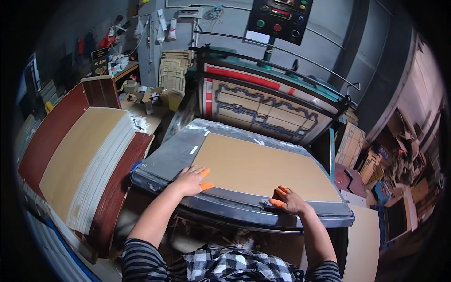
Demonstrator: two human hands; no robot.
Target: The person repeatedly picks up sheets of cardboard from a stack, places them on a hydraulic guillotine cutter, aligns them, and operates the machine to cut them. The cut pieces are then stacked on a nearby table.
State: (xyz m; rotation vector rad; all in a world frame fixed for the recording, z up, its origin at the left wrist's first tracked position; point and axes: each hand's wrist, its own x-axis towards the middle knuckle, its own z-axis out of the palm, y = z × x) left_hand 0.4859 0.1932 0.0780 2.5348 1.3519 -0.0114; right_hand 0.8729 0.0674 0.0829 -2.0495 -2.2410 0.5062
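A tan cardboard sheet (263, 164) lies flat on the grey metal bed (176, 152) of a die-cutting press. My left hand (190, 182) rests at the sheet's near left corner, its fingers spread. At the near edge, toward the right, is my right hand (290, 201); its fingers are half curled with the thumb apart from them, and I see nothing held. Orange covers sit on the thumb and a fingertip of each hand. Beyond the sheet stands the raised press plate, carrying a cutting die (268, 113) with dark, jagged outlines.
To the left, a thick stack of cardboard sheets (77, 150) stands between dark red boards (122, 183). A control panel (277, 21) with coloured buttons rises behind the press. Another tan sheet (364, 244) is at the lower right. Scrap cardboard (404, 141) piles up along the right.
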